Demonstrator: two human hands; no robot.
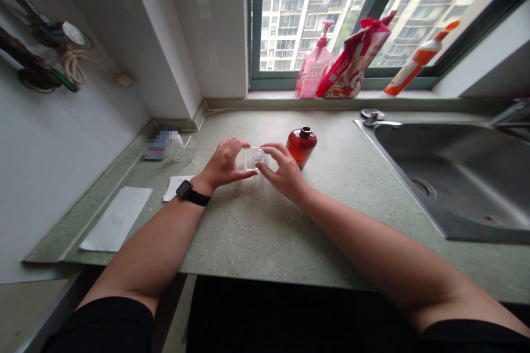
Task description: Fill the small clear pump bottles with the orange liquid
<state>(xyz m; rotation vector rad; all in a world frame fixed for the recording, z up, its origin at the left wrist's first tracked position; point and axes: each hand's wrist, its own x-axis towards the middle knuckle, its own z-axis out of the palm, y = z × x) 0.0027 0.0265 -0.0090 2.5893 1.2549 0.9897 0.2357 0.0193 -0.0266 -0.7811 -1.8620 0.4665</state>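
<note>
Between my two hands is a small clear plastic box [250,159], with a round whitish part showing at its right side. My left hand [226,162] closes round its left end, fingers above and thumb below. From the right, my right hand [285,172] grips the same box, its thumb at the round part. Whether that part is fixed to the box, I cannot tell. Just behind my right hand stands an amber-red bottle [301,146], upright with no cap on its dark neck. A black watch [192,193] is on my left wrist.
A steel sink [467,171] is set into the counter at right. White papers [118,218] lie at left, near a clear plastic piece [182,150]. Along the windowsill stand a pink pump bottle [313,70], a red bag [354,60] and an orange-and-white bottle [415,64].
</note>
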